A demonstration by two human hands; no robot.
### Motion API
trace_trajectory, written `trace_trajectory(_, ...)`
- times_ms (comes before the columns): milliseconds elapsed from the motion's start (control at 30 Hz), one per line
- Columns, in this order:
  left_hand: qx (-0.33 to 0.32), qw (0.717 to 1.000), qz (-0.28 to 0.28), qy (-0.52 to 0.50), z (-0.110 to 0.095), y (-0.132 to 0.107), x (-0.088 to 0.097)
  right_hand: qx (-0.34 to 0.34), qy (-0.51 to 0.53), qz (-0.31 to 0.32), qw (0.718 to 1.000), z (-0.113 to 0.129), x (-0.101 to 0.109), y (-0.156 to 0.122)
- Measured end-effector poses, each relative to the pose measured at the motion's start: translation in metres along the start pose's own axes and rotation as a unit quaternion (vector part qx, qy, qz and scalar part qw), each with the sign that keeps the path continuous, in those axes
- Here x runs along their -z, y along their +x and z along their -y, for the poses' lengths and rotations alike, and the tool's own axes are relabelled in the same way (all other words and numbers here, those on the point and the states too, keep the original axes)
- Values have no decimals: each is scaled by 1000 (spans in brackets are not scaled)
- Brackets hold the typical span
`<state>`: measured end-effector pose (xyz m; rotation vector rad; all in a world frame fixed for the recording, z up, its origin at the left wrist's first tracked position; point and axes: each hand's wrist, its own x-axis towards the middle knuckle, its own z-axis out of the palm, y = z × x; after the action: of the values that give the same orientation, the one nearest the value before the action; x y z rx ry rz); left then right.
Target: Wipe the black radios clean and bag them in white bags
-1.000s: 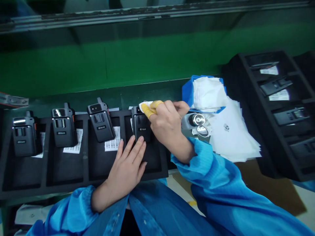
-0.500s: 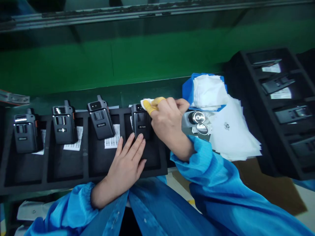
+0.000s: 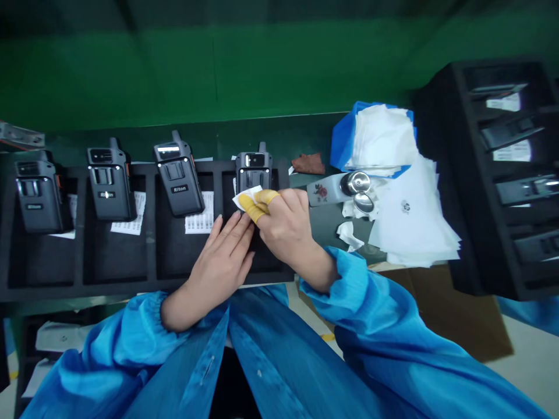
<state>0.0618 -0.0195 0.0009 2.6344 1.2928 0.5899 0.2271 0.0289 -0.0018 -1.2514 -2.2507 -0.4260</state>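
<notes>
Several black handheld radios stand in a black foam tray [image 3: 151, 273]. My right hand [image 3: 283, 224], with yellow finger cots on two fingers, pinches a small white wipe [image 3: 245, 196] against the front of the rightmost radio [image 3: 254, 167]. My left hand [image 3: 225, 253] lies flat with fingers stretched out at the foot of that radio, touching it. Another radio marked Riton [image 3: 178, 174] stands one slot to the left, beside a white printed label [image 3: 200, 220].
A blue-wrapped stack of white wipes [image 3: 379, 137] and loose white sheets [image 3: 414, 221] lie to the right, with a small metal-capped dispenser [image 3: 356, 183] beside them. A second black tray [image 3: 502, 174] of parts stands at far right. A green belt [image 3: 218, 75] runs behind.
My right hand slid the wipe from the top of the rightmost radio down its front. The head camera tilted, shifting the scene upward. The left hand stayed at the radio's base.
</notes>
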Motion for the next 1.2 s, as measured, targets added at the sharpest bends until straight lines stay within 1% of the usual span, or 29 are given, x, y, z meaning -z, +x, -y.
trace_trajectory(33, 1, 1000, -1, -4, 0, 0, 0, -8, -2, 16, 1000, 0, -1, -2)
trace_trajectory(133, 2, 1000, 1, -10, 1, 1, 0, -66, -15, 70, 995, -5, 2, -7)
trace_trajectory(200, 3, 1000, 0, -12, 1, 1, 0, -99, -30, 91, 990, -8, 5, -9)
trace_trajectory(300, 8, 1000, -6, -15, 1, 2, -1, -110, -32, 107, 988, -4, 5, -4)
trace_trajectory(467, 6, 1000, -26, -2, 1, 3, -2, -60, 20, 113, 992, 8, -4, 9)
trace_trajectory(533, -2, 1000, -28, 2, 2, 3, -2, -61, 17, 94, 994, 9, -5, 9)
trace_trajectory(633, -3, 1000, -17, 3, 2, 3, -1, -88, -4, 70, 994, 5, -1, 2)
trace_trajectory(700, -3, 1000, -14, 4, 2, 3, -1, -118, -13, 75, 990, -3, 4, -9)
trace_trajectory(767, -5, 1000, -17, 6, 1, 2, -1, -154, -33, 70, 985, -21, 12, -22)
trace_trajectory(833, -7, 1000, -23, 5, 1, 2, 0, -196, -86, 35, 976, -49, 21, -36)
trace_trajectory(900, -6, 1000, -26, 0, 1, 1, 0, -238, -154, -15, 959, -80, 31, -49)
trace_trajectory(933, -7, 1000, -28, -4, 1, 1, -1, -251, -178, -14, 952, -94, 36, -53)
trace_trajectory(1000, -9, 999, -32, -10, 2, 1, -1, -273, -177, 25, 945, -111, 44, -57)
trace_trajectory(1033, -10, 999, -33, -12, 2, 1, -1, -280, -164, 48, 945, -114, 48, -57)
trace_trajectory(1100, -11, 999, -33, -16, 3, 1, -2, -287, -130, 76, 946, -111, 52, -55)
trace_trajectory(1200, -8, 999, -35, -27, 3, 1, -3, -279, -104, 81, 951, -102, 55, -51)
